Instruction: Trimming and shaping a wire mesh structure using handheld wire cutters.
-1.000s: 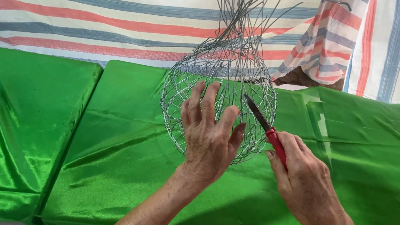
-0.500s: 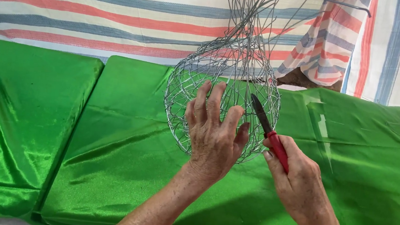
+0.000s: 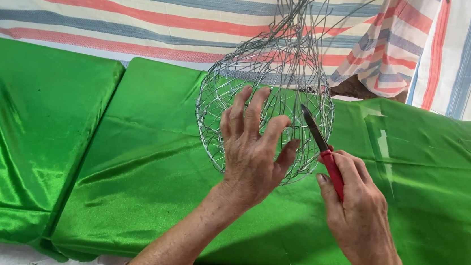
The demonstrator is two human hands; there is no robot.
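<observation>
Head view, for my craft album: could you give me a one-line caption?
Left hand spread on a round wire-mesh frame, right hand holding red-handled pliers, over green satin cloth.

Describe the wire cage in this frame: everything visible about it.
The wire cage is a rounded, bulb-shaped mesh of thin silvery wire, open-weave, narrowing upward into a bundle of loose strands that run out of the top of the frame. It rests on the green satin cloth before a striped tarp. The left hand is spread flat against its front; the pliers, red-handled in the right hand, point at its right side.
</observation>
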